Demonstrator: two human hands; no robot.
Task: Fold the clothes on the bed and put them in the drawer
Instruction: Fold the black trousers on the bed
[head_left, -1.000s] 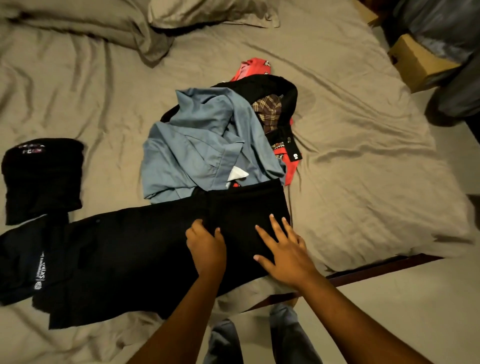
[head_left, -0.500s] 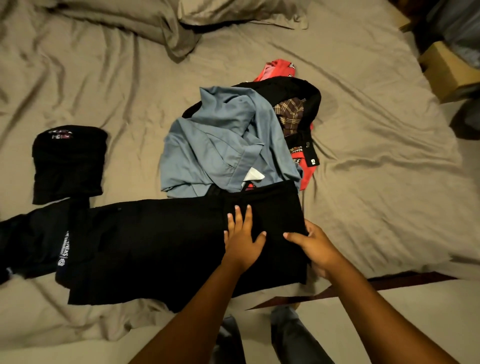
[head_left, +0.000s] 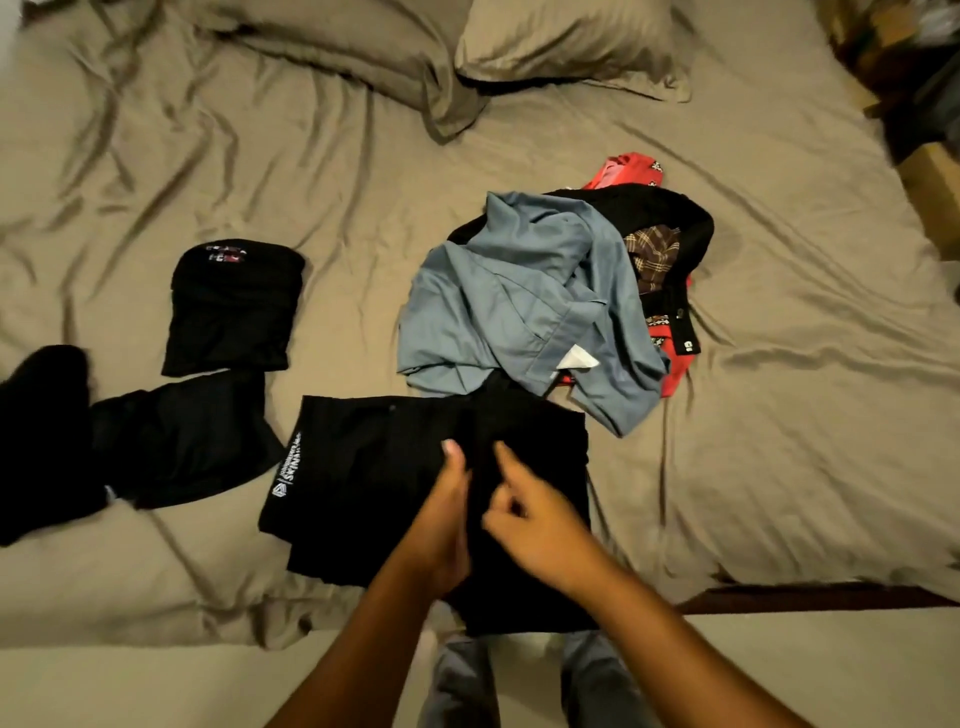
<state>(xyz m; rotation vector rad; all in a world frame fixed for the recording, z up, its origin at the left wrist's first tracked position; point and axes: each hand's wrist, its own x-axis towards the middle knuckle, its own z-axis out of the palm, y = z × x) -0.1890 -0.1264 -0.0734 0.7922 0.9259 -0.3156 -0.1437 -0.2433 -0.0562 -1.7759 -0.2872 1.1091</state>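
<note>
Black trousers are now lying much shorter than half a second ago: the long leg end that was stretching left is folded over, so a white logo print is showing at the left edge of the bundle. Both hands are sitting closer together than before, at the middle of the trousers. Left hand is resting on the fabric with the thumb sticking up; fingers are curled under, and I cannot tell if its grip is closing on cloth. Right hand is just beside it, fingers bent and loosely pinched, index pointing up-left; whether it is gripping fabric is unclear too, the black cloth is hiding the detail. Trousers are lying on the bed at the near edge, with the lower part hanging over the edge toward the person's legs. Just behind them, and overlapping their top edge, a blue shirt is lying crumpled on top of a pile with a black garment, a plaid piece and red cloth. Left of the trousers a folded black item is sitting apart, with more black clothes near it toward the left edge. Two pillows are lying at the head of the bed. No drawer is in view.
</note>
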